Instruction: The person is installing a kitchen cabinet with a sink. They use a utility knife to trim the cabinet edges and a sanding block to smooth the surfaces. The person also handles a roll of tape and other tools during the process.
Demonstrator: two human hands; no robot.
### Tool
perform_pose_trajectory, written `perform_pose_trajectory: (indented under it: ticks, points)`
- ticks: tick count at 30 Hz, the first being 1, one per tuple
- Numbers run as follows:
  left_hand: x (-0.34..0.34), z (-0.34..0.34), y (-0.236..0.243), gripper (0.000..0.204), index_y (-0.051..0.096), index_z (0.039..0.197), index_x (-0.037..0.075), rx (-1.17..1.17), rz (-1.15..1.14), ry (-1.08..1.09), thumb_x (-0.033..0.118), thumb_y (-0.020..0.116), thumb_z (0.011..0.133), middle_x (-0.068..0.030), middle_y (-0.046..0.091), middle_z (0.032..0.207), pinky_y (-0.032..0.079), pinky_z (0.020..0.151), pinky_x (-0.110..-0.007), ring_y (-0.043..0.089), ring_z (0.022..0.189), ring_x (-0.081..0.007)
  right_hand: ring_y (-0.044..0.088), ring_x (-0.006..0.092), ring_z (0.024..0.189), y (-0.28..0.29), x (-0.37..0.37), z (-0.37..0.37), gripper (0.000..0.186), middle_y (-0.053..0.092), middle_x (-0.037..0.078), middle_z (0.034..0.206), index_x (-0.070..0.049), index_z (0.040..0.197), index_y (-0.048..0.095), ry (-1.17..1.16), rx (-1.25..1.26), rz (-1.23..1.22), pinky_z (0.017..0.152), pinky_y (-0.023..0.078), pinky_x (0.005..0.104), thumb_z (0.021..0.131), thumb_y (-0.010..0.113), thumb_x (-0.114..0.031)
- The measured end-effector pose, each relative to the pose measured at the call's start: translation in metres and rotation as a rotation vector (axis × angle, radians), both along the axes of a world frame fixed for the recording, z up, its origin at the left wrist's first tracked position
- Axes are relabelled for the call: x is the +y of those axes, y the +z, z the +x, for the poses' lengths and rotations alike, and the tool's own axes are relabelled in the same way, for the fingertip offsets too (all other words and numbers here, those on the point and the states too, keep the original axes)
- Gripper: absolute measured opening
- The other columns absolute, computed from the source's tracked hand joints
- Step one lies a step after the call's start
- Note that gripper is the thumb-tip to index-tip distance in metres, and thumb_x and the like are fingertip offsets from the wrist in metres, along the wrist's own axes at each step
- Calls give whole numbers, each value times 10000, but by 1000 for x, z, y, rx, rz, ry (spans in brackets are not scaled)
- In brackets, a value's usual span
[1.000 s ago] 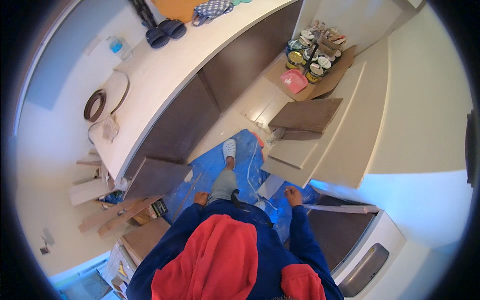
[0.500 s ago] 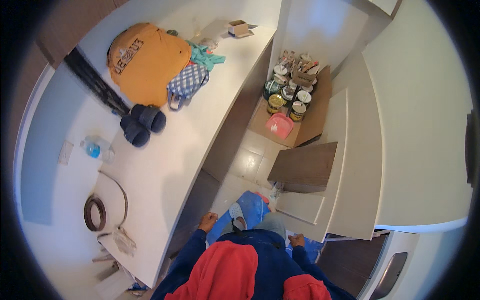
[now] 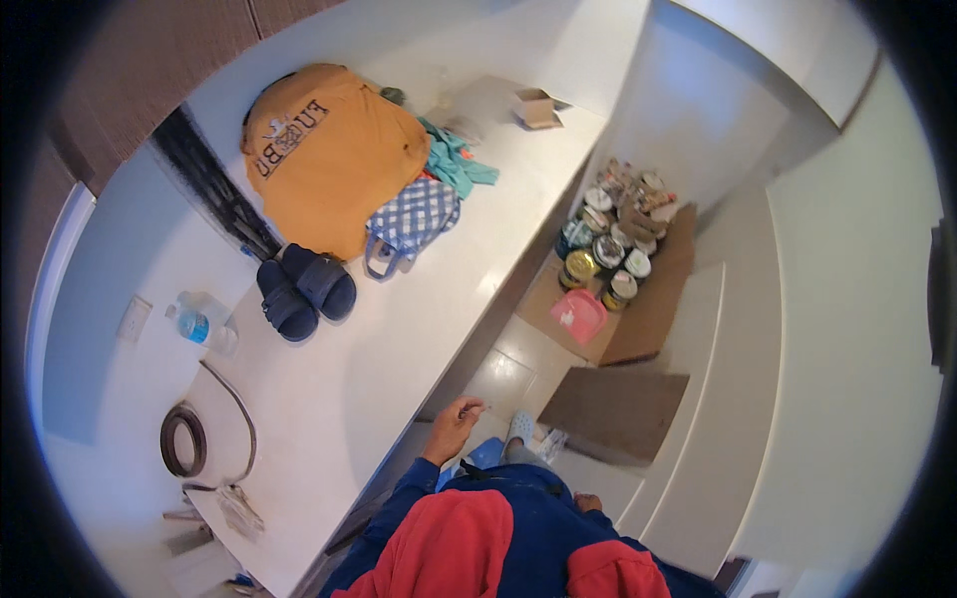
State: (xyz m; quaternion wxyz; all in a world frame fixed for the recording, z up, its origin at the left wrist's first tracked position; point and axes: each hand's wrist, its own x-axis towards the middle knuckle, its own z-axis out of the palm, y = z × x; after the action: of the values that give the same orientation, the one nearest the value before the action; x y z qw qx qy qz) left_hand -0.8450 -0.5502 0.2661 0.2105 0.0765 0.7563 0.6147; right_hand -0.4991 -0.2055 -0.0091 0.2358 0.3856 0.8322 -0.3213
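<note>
My left hand (image 3: 454,429) is raised beside the front edge of the white counter (image 3: 419,329). Its fingers are loosely bent and a little apart, and I see nothing in them. Low by my right side, my right hand (image 3: 588,501) shows only in part next to the pale panels (image 3: 688,399); its fingers are mostly hidden. Both hands seem apart from the things around them. A light clog (image 3: 520,427) on my foot shows on the tiled floor ahead of my left hand.
On the counter lie an orange shirt (image 3: 334,149), a checked bag (image 3: 414,214), dark slides (image 3: 304,289), a plastic bottle (image 3: 199,324) and a coil of edging strip (image 3: 182,439). Paint cans (image 3: 578,269), a pink dustpan (image 3: 580,316) and a brown board (image 3: 613,411) occupy the floor ahead.
I have stepped forward, and my view has shifted. My left hand has risen and moved forward along the counter; my right hand has drawn in closer to my body.
</note>
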Motion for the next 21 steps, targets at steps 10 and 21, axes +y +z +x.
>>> perform_pose_trajectory:
  ticks: [10,21]
  points:
    - [53,-59,20,314,666,1292,12,-242,105,225,255,606,1102,-109,767,1199,550,861,-292,690,977,-152,773,306,769,11,144,-193,268,771,151,797,-39,998,788,-146,168,-191,752,615,430,899,706,-274]
    - [144,-170,29,426,591,1403,1,-357,294,-90,292,645,1097,-118,749,1216,548,848,-272,676,935,-128,751,404,1011,6,143,-319,357,787,203,1037,-91,1103,797,-225,242,2,928,586,476,828,789,-318]
